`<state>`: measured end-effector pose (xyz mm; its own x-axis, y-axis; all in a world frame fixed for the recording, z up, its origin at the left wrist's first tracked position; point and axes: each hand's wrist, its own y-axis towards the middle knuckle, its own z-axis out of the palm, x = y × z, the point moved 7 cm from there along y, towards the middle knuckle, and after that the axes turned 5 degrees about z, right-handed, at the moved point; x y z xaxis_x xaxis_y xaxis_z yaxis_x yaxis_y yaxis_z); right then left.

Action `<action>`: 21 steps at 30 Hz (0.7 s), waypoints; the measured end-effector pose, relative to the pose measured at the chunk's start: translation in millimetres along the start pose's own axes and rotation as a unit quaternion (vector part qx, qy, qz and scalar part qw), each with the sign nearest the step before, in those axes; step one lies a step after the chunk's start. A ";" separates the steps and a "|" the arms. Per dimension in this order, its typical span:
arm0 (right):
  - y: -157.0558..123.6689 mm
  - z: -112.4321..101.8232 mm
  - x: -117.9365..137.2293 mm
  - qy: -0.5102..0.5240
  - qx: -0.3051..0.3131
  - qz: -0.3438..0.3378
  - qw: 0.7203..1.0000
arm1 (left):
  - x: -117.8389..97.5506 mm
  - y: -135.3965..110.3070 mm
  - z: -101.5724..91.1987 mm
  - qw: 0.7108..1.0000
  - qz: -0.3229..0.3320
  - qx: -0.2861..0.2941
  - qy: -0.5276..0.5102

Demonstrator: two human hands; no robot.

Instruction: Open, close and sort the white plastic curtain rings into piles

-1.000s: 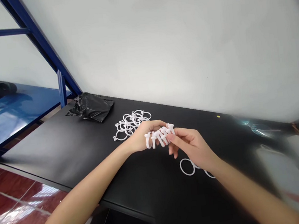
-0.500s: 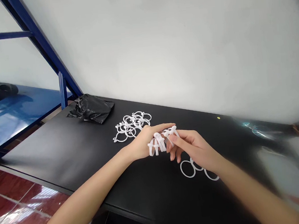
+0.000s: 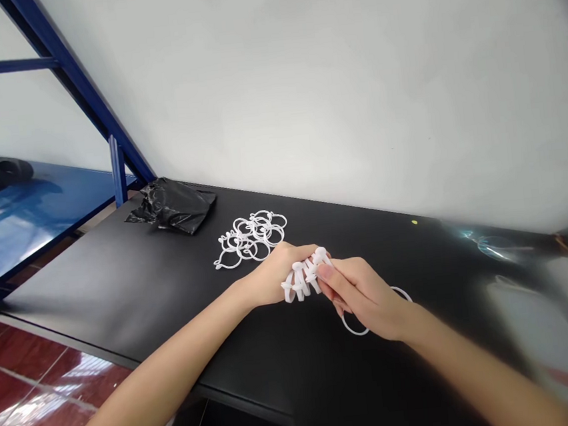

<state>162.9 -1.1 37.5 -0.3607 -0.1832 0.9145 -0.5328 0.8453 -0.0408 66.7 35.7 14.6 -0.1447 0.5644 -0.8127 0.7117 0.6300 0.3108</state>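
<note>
Between the right thumb and fingers, one end of a bunch of knobbed white rings is pinched by the right hand; how the left hand is closed behind the bunch cannot be told. Over the black table, rings could be spilled by a loosened pinch, mixed into the white ring pile, or caught by their knobs; the loose white rings could be brushed aside.

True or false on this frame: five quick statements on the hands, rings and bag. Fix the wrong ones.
1. The right hand pinches white rings gathered at the left hand. True.
2. The black bag lies left of the ring pile. True.
3. The ring pile lies right of the right hand. False: it is to its left.
4. A blue frame shows at left. True.
5. The bag touches the ring pile. False: they lie apart.
</note>
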 end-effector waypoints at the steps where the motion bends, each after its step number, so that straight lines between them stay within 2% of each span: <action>1: -0.6 1.0 1.0 -0.011 -0.010 -0.016 1.000 | -0.5 0.1 -0.2 1.000 0.004 -0.002 -0.003; 5: -1.8 3.9 4.9 -0.055 -0.039 -0.068 0.995 | -1.6 2.7 -1.2 1.000 -0.004 -0.017 -0.014; 9: -3.6 5.8 8.5 -0.069 -0.041 -0.098 0.992 | -1.4 6.3 -0.9 0.999 -0.038 -0.020 -0.027; 15: -2.0 -1.8 -4.2 0.057 -0.048 -0.006 0.997 | -2.3 4.6 -1.6 0.991 -0.035 -0.039 -0.120; 18: 1.9 -1.6 -5.1 0.046 -0.056 0.005 0.997 | 4.7 2.8 -1.9 0.986 -0.054 -0.071 -0.140; 21: 4.4 -2.3 -5.9 0.022 -0.100 0.000 0.995 | 10.7 2.4 -0.2 0.978 -0.058 -0.098 -0.174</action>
<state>164.4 4.9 32.9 -0.3245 -0.1640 0.9316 -0.3674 0.9294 0.0357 66.7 43.3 6.7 0.0509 0.2879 -0.9563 0.5533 0.7890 0.2670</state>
